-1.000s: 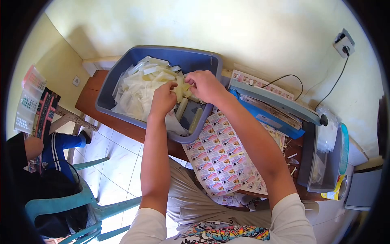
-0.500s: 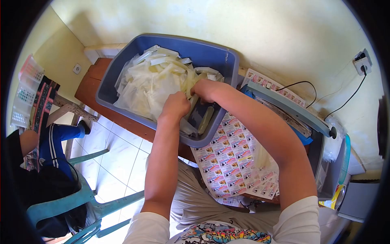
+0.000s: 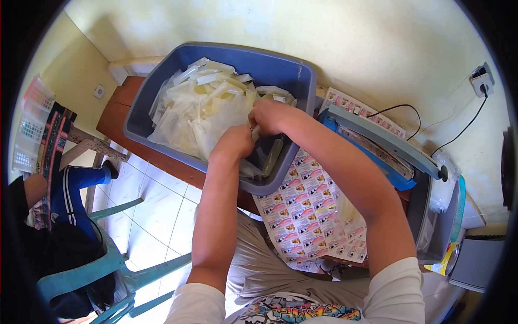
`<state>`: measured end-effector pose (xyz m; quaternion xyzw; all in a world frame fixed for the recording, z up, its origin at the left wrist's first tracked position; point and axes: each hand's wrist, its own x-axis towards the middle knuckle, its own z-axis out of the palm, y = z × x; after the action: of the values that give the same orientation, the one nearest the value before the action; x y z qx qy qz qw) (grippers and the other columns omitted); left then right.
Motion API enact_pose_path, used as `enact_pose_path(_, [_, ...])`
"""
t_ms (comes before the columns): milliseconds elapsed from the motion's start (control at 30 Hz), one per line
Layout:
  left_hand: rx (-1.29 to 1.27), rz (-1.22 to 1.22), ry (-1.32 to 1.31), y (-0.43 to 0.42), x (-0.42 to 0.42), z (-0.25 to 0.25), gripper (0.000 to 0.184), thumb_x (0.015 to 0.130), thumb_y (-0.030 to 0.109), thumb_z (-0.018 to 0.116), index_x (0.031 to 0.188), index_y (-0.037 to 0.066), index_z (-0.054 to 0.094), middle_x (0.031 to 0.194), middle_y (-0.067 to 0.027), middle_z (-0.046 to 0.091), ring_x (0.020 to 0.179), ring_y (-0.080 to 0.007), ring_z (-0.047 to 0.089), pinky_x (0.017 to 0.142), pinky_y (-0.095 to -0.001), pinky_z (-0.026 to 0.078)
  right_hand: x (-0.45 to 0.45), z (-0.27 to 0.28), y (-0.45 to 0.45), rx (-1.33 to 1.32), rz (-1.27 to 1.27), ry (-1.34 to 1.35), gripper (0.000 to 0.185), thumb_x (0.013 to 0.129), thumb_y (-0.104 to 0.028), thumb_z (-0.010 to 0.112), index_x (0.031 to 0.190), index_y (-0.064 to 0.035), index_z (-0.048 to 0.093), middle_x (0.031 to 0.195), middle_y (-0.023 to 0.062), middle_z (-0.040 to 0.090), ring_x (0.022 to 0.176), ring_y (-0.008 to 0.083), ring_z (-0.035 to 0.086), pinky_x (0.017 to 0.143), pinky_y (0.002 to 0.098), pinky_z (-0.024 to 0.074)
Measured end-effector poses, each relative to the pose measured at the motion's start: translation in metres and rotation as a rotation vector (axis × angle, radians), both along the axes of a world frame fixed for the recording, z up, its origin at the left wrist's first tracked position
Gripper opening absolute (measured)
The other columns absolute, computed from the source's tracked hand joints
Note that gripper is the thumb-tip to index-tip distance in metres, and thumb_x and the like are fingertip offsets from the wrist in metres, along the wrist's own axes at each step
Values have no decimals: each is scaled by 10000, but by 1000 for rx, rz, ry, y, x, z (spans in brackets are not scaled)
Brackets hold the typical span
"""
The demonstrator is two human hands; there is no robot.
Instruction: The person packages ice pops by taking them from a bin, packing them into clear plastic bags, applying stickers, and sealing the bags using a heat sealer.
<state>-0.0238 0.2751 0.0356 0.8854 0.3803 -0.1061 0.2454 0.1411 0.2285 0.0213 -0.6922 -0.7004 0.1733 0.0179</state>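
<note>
A large grey-blue plastic tub (image 3: 216,49) holds a heap of clear plastic packets (image 3: 216,89) with pale yellowish contents. Over the right part of the heap, my left hand (image 3: 235,141) is closed, fingers curled in. Beside it, almost touching, my right hand (image 3: 270,116) is closed too, its fingertips turned down and mostly hidden. A small pale piece of a plastic packet (image 3: 256,132) shows between the two hands; both seem to pinch it. One slim filled packet (image 3: 274,156) lies alone against the tub's near right side.
Printed label sheets (image 3: 294,216) cover the table at right. A blue bag sealer (image 3: 372,143) with a long grey arm stands behind them, near a wall socket (image 3: 482,83). At left, a person in blue trousers (image 3: 81,189) sits on a green plastic chair (image 3: 81,275).
My two hands stay over the same spot in the tub. My right hand has shifted slightly left, closer to my left hand. The view has moved a little.
</note>
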Motion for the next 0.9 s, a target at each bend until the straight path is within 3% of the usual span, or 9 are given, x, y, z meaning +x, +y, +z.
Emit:
enact_pose_path(100, [5,-1,-39,0,-2,-1,311,897,102,630,1118,-34,801,1118,-284,776,1083,-431,756,944,-500,574,0,4,-11,227,46,75,281,819,-176,800,1072,-54,787,1038,179,791,950,406,757,918,484,603])
enact_pose_path(233, [63,4,-175,9,-1,-4,295,923,109,640,1150,-23,775,1096,-291,768,1063,-468,736,940,-520,566,-3,12,-14,157,-55,255,299,849,-189,792,1095,-25,749,985,212,767,948,420,747,891,494,590])
enact_pose_path(300, [101,10,-183,10,-3,0,298,931,113,644,1170,-23,760,1095,-294,764,1059,-478,729,941,-525,564,-7,15,-14,360,-113,299,293,899,-197,782,1108,-8,703,979,237,757,942,433,749,856,498,583])
enact_pose_path(433, [110,158,-593,6,6,13,250,983,110,639,1176,-15,737,1101,-275,774,1061,-457,741,922,-537,574,-12,34,-22,689,-151,295,238,950,-165,757,1107,-11,665,978,240,755,921,416,758,817,475,587])
enact_pose_path(533, [77,141,-907,0,11,18,230,983,92,677,1179,-12,738,1074,-245,782,1026,-439,746,896,-512,574,-19,46,-38,822,-241,352,205,984,-139,741,1122,-16,654,959,220,759,893,357,774,769,432,586])
enact_pose_path(600, [52,102,-1065,-8,8,27,214,978,78,705,1171,-6,746,1056,-221,788,1007,-426,747,883,-496,575,-24,54,-59,914,-435,445,204,993,-139,752,1120,-19,646,920,160,759,789,216,750,710,380,575])
enact_pose_path(700, [272,-121,-1179,-29,1,51,245,961,39,782,1206,27,764,1104,-169,795,1015,-327,758,922,-402,584,-26,73,-98,813,-616,757,228,998,-170,768,1120,-26,641,926,95,750,735,104,663,674,325,548])
enact_pose_path(833, [50,-218,-1295,-68,1,62,228,890,19,833,1112,51,792,1085,-126,798,1013,-328,737,907,-410,583,-47,114,-162,842,-605,633,284,952,-199,803,1083,-26,620,860,156,725,705,177,727,670,362,557])
enact_pose_path(900, [1,-255,-1289,-83,5,64,233,849,16,849,1073,56,796,1065,-110,801,995,-333,732,886,-432,583,-48,122,-194,676,-621,522,311,970,-223,810,1100,-27,607,878,154,731,696,213,718,663,376,554])
